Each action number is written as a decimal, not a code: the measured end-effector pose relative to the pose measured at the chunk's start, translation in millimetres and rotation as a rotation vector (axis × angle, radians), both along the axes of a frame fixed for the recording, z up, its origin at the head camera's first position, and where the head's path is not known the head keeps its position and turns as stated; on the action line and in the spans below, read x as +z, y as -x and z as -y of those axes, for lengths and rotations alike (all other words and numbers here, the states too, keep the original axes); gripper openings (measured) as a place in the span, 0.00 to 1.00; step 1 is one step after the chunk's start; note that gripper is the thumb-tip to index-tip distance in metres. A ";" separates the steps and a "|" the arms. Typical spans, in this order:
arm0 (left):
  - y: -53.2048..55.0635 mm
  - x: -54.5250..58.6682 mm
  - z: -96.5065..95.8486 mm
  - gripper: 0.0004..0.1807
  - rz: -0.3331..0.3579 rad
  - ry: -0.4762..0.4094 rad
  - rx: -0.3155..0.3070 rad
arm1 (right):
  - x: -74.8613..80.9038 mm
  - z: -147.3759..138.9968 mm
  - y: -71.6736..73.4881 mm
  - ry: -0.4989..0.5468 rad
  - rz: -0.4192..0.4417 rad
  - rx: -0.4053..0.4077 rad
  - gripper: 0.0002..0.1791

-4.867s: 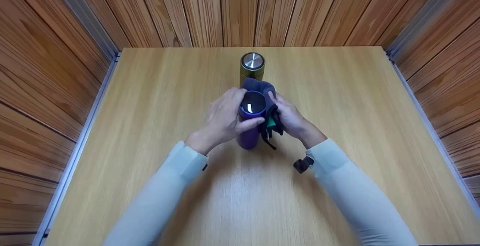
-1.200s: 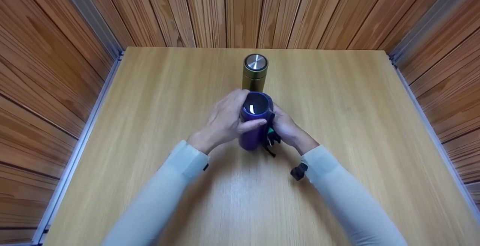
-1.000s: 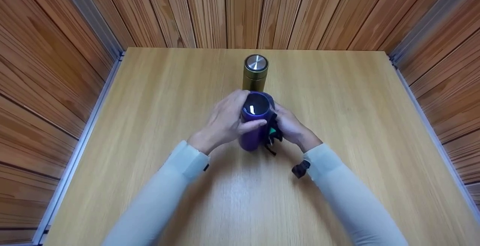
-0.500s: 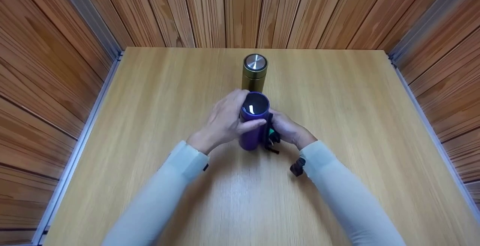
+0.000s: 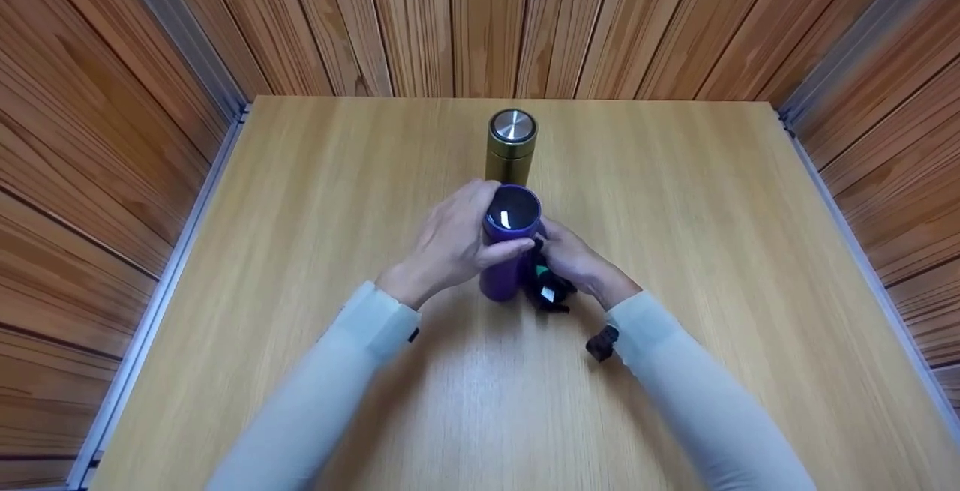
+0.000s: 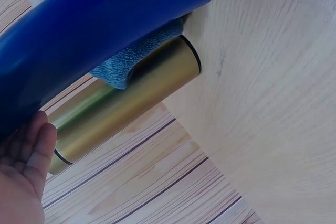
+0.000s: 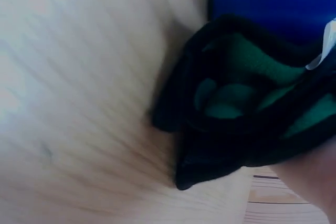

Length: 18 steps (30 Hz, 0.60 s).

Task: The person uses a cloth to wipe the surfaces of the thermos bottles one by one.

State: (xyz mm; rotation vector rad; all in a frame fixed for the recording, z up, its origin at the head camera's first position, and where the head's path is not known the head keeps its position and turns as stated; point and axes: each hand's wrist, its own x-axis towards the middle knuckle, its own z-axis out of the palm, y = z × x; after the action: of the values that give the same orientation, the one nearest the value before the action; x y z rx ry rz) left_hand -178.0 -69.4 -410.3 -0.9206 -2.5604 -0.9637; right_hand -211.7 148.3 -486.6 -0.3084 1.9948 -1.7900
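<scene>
A purple bottle (image 5: 501, 277) with a dark, shiny top stands upright mid-table. My left hand (image 5: 448, 240) grips it near the top, thumb across its front. In the left wrist view the bottle (image 6: 121, 9) looks blue. My right hand (image 5: 574, 255) holds a dark cloth (image 5: 551, 288) with black edging against the bottle's right side; most of its fingers are hidden. The cloth (image 7: 241, 129) opens in the right wrist view to a green inner side with a white label. Its fuzzy blue-grey part (image 6: 123, 64) shows between the two bottles in the left wrist view.
A gold thermos (image 5: 508, 165) with a brushed-silver lid stands just behind the purple bottle. The wooden table (image 5: 337, 154) is enclosed by plank walls (image 5: 487, 19) at the back and both sides, with metal rails in the corners.
The cloth has slid from beside the bottle's rim, where it stuck up, down behind the right side. My right hand has gone lower with it. My left hand keeps its grip.
</scene>
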 end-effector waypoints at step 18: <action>-1.4 0.1 -0.9 0.36 0.001 -0.005 0.013 | 2.8 -6.6 3.8 0.011 0.147 0.085 0.26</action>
State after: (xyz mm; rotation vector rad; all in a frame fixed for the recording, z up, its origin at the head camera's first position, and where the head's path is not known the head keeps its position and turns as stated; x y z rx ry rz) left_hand -176.6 -68.5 -410.3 -0.9010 -2.5605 -0.9667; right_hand -215.5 154.8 -483.8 -0.2534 1.8435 -1.7202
